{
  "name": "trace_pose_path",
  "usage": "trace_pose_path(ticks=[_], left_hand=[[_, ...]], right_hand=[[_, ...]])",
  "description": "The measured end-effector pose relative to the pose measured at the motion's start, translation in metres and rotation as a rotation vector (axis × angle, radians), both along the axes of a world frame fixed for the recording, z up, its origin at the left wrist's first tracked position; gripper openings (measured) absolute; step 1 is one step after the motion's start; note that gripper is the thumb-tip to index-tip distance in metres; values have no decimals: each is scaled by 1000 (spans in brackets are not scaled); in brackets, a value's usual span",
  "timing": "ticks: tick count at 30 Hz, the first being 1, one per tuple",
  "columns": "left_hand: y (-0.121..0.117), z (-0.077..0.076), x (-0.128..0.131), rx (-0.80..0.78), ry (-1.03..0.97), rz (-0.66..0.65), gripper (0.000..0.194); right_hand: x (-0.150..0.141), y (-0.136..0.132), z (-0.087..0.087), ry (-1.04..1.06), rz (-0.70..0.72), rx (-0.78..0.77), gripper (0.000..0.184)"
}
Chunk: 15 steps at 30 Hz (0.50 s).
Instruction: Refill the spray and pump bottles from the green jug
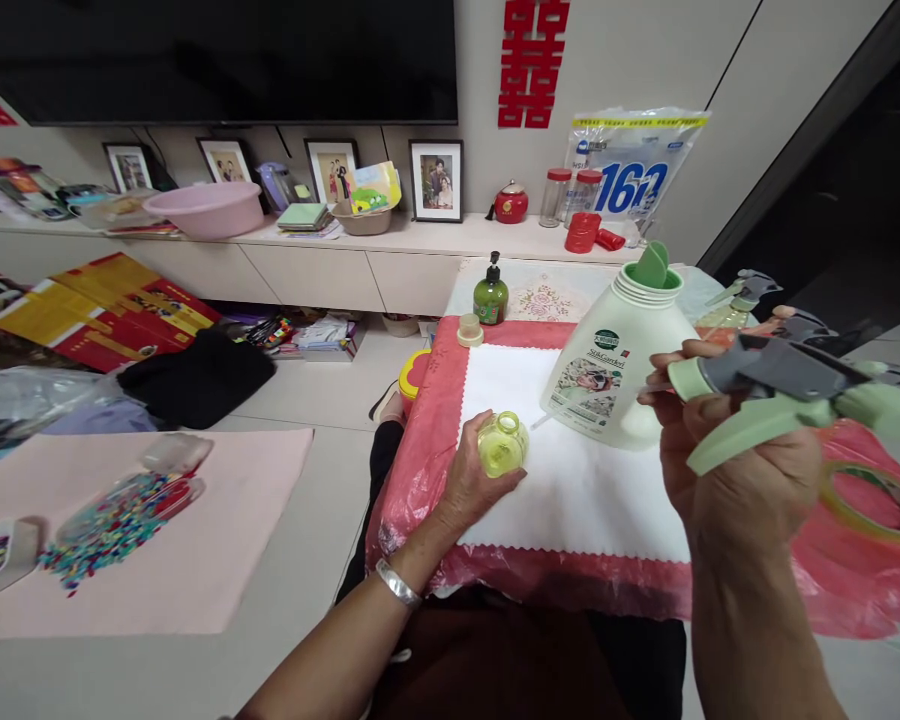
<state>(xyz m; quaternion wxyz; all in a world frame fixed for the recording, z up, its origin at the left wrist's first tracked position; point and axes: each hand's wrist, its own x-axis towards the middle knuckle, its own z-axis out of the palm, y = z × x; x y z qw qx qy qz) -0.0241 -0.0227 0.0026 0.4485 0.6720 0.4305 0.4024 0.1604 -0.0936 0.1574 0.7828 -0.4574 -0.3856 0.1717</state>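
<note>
My left hand [471,470] is wrapped round a small see-through yellow-green bottle [504,448], its open mouth facing up. Raised at the right, my right hand [742,480] grips a green and grey trigger spray head [780,375], its round collar pointing left. The end of a thin pale tube [544,420] shows between the bottle and a large pale green jug [607,365]. This jug stands upright on a white scalloped mat [570,510], with a darker green piece [651,266] tilted in its mouth.
A green pump bottle [490,295] and a pale round cap [469,330] stand at the table's back left. Another spray bottle [739,300] is behind my right hand. A tape roll [877,500] lies at right. Colourful small pieces [112,530] cover part of a pink surface [195,570] at left.
</note>
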Motion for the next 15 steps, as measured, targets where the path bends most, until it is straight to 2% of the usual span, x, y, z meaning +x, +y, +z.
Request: trace_pose_path(ticks=[3,8,15], left_hand=[[1,-2,0,6,-18,-1,91],[2,-4,0,11,-33,-7,92],[0,2,1,5,-45,-11,93]], right_hand=[[-14,11,-1,10,51,-20,30],[-19,23,-26,-155,139,-69,30],[-29,36,-54,-425,407,-296,21]])
